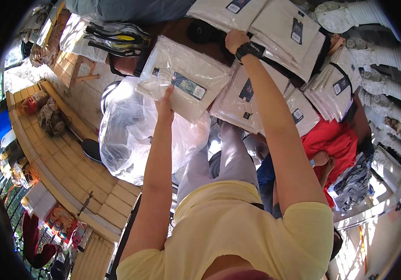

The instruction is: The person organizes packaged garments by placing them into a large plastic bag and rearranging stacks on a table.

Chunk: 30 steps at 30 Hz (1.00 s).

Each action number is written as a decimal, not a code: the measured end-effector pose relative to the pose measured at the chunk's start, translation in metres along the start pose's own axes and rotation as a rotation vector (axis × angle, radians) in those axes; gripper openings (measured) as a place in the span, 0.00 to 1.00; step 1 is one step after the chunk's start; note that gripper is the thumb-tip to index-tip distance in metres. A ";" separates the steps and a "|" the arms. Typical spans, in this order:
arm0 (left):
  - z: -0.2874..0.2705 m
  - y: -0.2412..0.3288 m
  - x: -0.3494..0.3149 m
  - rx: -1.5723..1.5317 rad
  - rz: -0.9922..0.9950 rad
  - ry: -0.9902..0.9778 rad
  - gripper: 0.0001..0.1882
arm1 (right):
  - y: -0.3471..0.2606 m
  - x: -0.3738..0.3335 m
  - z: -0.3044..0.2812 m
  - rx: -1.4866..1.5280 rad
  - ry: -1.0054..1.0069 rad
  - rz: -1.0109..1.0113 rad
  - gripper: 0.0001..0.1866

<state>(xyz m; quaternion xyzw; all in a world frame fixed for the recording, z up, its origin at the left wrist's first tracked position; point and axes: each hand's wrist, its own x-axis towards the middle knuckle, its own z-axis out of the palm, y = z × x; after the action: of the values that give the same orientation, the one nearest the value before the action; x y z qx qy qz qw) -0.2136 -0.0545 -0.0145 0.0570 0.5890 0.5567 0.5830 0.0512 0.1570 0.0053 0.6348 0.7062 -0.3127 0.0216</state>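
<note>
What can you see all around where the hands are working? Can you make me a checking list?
Surface: dark table, mostly covered by packets.
Job's things: flat clear-wrapped packet of pale folded cloth with a dark label, lifted and tilted.
Hands: left hand grips the packet's near edge; right hand, wearing a black wristwatch, holds its far corner.
Clutter: overlapping stacks of similar packets on the table; large clear plastic bag below; red cloth at the right.
Cables: nothing seen.
Surroundings: yellow tiled floor, white balustrade, another person seated at the right, mostly hidden.
</note>
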 end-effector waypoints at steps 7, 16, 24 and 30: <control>0.002 0.000 0.002 0.013 0.008 -0.040 0.35 | 0.017 -0.024 0.019 0.024 0.275 -0.051 0.13; -0.002 -0.003 0.003 0.017 0.012 -0.035 0.39 | 0.048 -0.034 -0.120 1.020 0.294 -0.265 0.13; 0.004 -0.003 0.003 0.040 -0.010 -0.005 0.38 | 0.070 -0.020 -0.159 0.967 0.551 -0.303 0.11; -0.012 0.003 -0.003 0.024 0.047 0.001 0.36 | -0.017 -0.048 -0.084 -0.435 0.684 -0.277 0.10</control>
<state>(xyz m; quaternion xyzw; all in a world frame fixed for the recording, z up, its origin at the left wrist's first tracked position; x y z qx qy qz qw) -0.2231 -0.0629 -0.0143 0.0775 0.5945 0.5630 0.5689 0.0754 0.1536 0.1004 0.5816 0.8009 0.0724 -0.1227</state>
